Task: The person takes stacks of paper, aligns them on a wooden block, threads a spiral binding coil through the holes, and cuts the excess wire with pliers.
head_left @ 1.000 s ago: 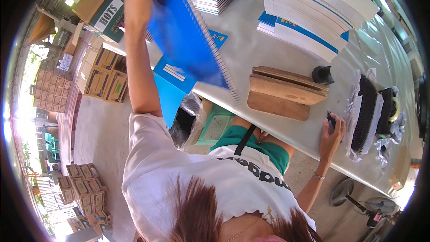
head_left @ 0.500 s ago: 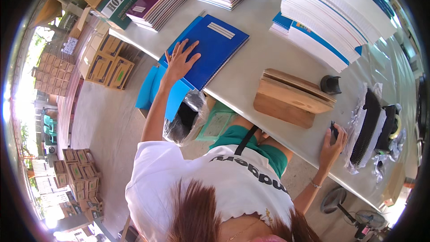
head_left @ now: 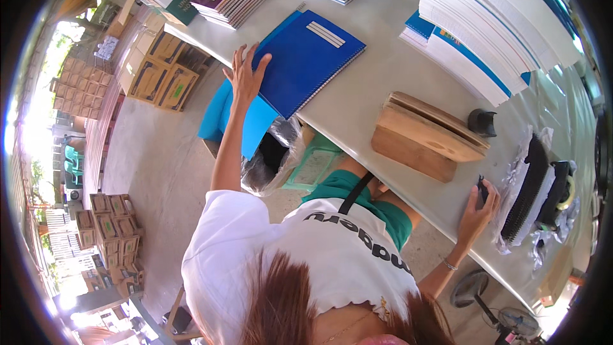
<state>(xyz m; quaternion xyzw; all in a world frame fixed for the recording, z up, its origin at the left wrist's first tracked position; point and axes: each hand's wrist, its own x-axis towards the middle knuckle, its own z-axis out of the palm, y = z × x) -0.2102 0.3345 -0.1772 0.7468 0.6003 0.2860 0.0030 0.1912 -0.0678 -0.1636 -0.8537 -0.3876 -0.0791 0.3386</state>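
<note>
left hand (head_left: 246,76) lies flat and open on the blue notebook (head_left: 306,61) (light, floppy, slick cover); right hand (head_left: 477,207) pinches a small dark piece (head_left: 482,190).

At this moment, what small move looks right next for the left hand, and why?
Probably lift the left hand off the blue spiral notebook: the notebook already lies flat on the table, with the open palm resting at its near corner, while the right hand holds a small dark piece.

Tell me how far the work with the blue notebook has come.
Done: the blue spiral notebook lies flat on the table. In hand: the left hand rests on its corner; the right hand holds a small dark object. Left: white page stacks remain coverless.
</note>
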